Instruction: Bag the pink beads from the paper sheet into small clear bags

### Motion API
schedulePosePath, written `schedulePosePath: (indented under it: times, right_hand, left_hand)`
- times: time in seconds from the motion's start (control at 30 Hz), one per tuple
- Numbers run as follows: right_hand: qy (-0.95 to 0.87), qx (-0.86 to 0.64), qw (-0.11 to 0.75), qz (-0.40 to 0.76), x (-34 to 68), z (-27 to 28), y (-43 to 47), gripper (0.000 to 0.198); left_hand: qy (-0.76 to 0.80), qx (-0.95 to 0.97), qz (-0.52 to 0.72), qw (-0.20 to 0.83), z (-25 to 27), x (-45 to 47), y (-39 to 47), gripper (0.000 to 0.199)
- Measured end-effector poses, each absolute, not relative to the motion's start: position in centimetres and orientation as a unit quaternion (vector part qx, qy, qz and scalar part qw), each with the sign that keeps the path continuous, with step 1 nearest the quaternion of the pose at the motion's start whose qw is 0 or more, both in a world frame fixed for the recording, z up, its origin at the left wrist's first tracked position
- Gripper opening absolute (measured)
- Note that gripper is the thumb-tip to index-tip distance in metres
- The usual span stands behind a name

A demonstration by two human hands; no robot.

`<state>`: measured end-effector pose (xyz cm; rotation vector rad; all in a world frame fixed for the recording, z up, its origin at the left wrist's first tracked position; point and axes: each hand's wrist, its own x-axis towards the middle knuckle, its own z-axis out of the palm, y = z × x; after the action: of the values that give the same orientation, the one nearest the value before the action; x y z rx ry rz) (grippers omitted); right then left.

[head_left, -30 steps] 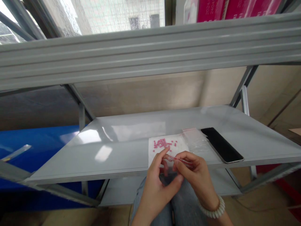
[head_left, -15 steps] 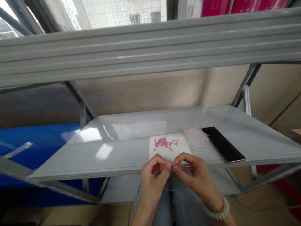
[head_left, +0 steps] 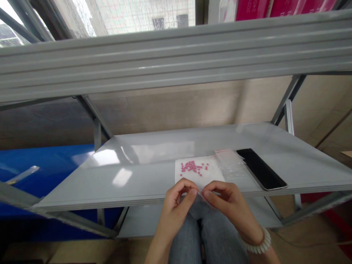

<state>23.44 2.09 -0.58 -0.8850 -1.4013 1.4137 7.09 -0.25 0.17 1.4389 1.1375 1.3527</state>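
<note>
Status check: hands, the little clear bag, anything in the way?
Left hand and right hand pinch small clear plastic bag between fingertips. Pink beads on white paper, apart. Black phone off right, nothing blocking.

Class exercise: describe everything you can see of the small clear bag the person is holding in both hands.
The bag is small, thin and see-through, like soft clear plastic film. It is held in the air just in front of the grey shelf's edge, above the person's knees. The left hand and right hand pinch its top edge from either side, fingertips close together. The rest hangs down limp and slightly crumpled. Whether it holds anything cannot be told, nor whether the top is sealed.
</note>
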Motion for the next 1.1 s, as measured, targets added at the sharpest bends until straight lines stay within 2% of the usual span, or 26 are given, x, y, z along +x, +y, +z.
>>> schedulePosePath:
  times: [0.17,0.23,0.27,0.37,0.4,0.53,0.67,0.8,0.9,1.1]
  right_hand:
    - [-0.594,-0.358,0.429,0.579,23.2,-0.6,2.0,0.019]
    - [-0.592,-0.366,0.437,0.57,23.1,-0.6,2.0,0.018]
    - [-0.588,-0.369,0.444,0.566,23.1,-0.7,2.0,0.018]
    - [-0.575,-0.375,0.471,0.554,22.9,-1.0,2.0,0.018]
    - [-0.574,-0.378,0.48,0.546,22.8,-1.1,1.9,0.018]
    - [-0.599,-0.396,0.522,0.46,22.7,-0.6,0.9,0.013]
    - [-0.676,-0.367,0.571,0.288,22.7,1.4,-0.6,0.01]
    - [-0.716,-0.347,0.589,0.14,22.8,3.1,-1.6,0.013]
    - [-0.738,-0.328,0.576,0.128,22.9,3.6,-2.0,0.014]
    - [-0.741,-0.353,0.548,0.162,23.2,3.5,-2.0,0.015]
  left_hand:
    - [0.465,0.656,0.479,0.353,1.1,6.6,-1.0,0.021]
    - [0.463,0.698,0.456,0.299,1.1,6.5,-1.2,0.011]
    - [0.46,0.725,0.441,0.261,1.1,6.4,-1.3,0.015]
    - [0.448,0.796,0.388,0.126,0.6,6.4,-1.2,0.066]
    - [0.444,0.807,0.379,0.085,0.5,6.5,-1.1,0.073]
    - [0.423,0.809,0.407,-0.029,0.2,7.1,-0.9,0.063]
    - [0.39,0.784,0.471,-0.107,0.4,7.6,-1.3,0.049]
    - [0.366,0.764,0.505,-0.168,0.2,8.0,-1.7,0.046]
    - [0.365,0.752,0.517,-0.184,-0.3,8.1,-1.8,0.047]
    - [0.371,0.763,0.51,-0.141,-0.8,7.8,-1.9,0.062]
